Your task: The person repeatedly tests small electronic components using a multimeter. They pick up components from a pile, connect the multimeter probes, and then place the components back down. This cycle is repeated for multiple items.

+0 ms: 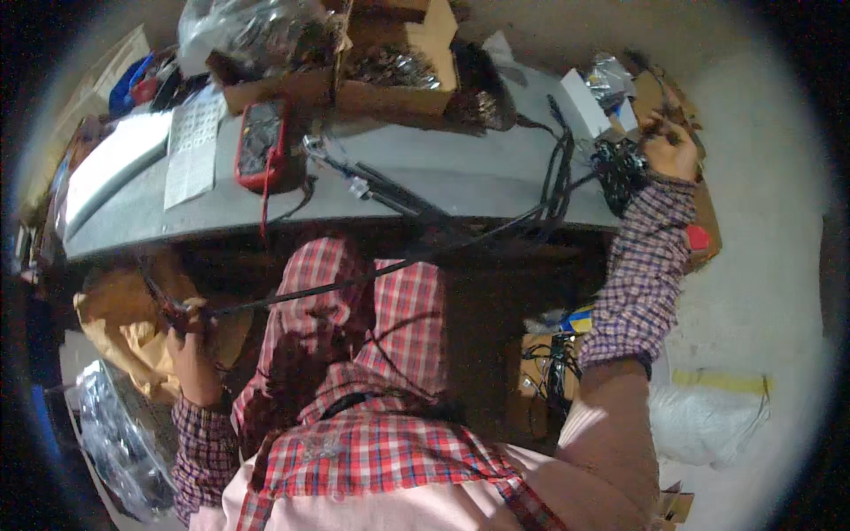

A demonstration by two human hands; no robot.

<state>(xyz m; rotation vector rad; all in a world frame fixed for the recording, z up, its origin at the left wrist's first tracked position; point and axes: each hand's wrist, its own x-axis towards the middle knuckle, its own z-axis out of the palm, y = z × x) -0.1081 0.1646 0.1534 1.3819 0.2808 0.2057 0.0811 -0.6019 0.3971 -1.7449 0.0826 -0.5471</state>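
Observation:
My left hand (189, 329) is low on the left, in front of the table edge, with its fingers closed around a black cable (332, 288). From there the cable runs over my lap and up to the right onto the table. At the table's right end my right hand (670, 152) has curled fingers close to small dark pieces; what they hold is too dark to make out. Beside that wrist lies a bundle of black cables (617, 168). More black cables with pale connectors (359, 187) rest on the middle of the table.
The grey table (487, 186) bears a red multimeter (261, 146), a printed sheet (193, 146) and an open cardboard box (398, 99) of small parts. A brown paper bag (128, 323) sits below left. On the right floor stands a box of cables (536, 394) near a white sack (713, 425).

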